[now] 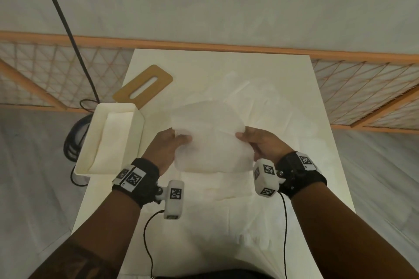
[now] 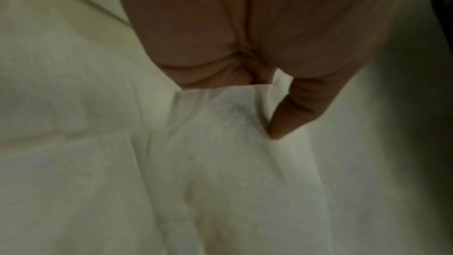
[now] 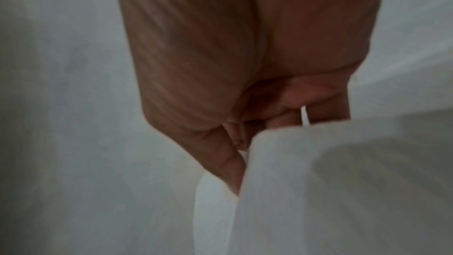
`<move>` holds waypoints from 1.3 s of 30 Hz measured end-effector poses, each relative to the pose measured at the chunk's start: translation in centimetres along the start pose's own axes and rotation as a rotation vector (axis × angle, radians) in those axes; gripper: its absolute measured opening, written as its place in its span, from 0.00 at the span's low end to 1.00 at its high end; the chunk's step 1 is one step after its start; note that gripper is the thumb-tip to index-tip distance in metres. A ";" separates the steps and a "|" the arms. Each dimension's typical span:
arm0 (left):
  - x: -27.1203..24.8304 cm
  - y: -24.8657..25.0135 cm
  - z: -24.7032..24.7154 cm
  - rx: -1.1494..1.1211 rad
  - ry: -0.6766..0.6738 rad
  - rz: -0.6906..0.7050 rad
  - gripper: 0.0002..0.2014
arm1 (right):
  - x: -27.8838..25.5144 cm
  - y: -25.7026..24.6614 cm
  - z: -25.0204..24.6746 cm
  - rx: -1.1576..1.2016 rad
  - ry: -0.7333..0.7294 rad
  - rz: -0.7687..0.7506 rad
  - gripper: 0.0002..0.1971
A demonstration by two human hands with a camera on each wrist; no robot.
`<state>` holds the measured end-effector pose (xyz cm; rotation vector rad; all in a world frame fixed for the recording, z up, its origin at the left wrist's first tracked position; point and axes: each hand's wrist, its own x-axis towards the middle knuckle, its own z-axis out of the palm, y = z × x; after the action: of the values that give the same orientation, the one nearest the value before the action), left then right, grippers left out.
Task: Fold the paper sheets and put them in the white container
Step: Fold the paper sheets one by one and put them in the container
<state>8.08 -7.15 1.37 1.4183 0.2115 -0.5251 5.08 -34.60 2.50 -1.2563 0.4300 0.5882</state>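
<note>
A thin white paper sheet [image 1: 209, 138] hangs in the air above the table, bowed upward in the middle. My left hand [image 1: 172, 140] pinches its left edge with the thumb on top. My right hand [image 1: 251, 140] pinches its right edge the same way. The left wrist view shows the thumb tip pressed on the paper sheet [image 2: 228, 143]; the right wrist view shows fingers closed on the sheet's edge [image 3: 282, 162]. More white sheets [image 1: 249, 102] lie spread on the table under and behind it. The white container [image 1: 136, 133] stands at the table's left edge with folded paper inside.
A brown lid with a slot [image 1: 145, 86] lies behind the container. The white table [image 1: 317, 142] is narrow, with floor on both sides. A wooden lattice rail [image 1: 226, 46] runs along the far end. Dark cables [image 1: 74, 142] lie left of the container.
</note>
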 end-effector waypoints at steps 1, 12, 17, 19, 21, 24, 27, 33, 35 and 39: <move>-0.1 -0.1 -0.4 0.066 0.012 0.019 0.14 | 0.0 -0.2 -0.3 -0.045 0.015 -0.010 0.11; -0.6 -2.8 -1.1 -0.020 0.038 -0.044 0.16 | -1.0 1.3 -2.4 -0.216 0.067 -0.088 0.15; -1.6 -4.4 -1.0 -0.111 -0.032 -0.236 0.13 | -1.9 2.1 -2.5 -0.241 0.002 0.018 0.15; -1.5 -5.0 -1.1 -0.097 0.023 -0.292 0.15 | -1.8 2.7 -2.6 -0.171 -0.009 0.096 0.19; -0.9 -5.9 -1.3 0.103 0.063 -0.266 0.15 | -1.6 3.5 -2.5 -0.126 0.004 0.164 0.18; -0.4 -6.9 -1.6 0.751 0.037 -0.112 0.06 | -0.5 4.8 -2.2 -0.194 0.102 0.202 0.13; -0.6 -7.4 -1.0 0.979 0.031 -0.056 0.09 | 1.3 5.8 -1.9 -0.532 0.263 0.210 0.11; -1.1 -8.9 -0.3 1.195 0.084 0.117 0.16 | 4.2 4.9 0.8 -1.227 0.437 -0.112 0.13; -1.1 -9.0 0.1 1.291 0.057 0.178 0.22 | 5.8 4.3 2.2 -1.150 0.407 -0.189 0.12; -0.7 -8.8 0.8 1.310 -0.028 0.147 0.31 | 8.8 4.3 4.4 -1.203 0.305 -0.142 0.28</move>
<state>3.22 -8.32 -5.91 2.6606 -0.3423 -0.5739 9.22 -27.96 -4.87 -2.5256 0.2056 0.5308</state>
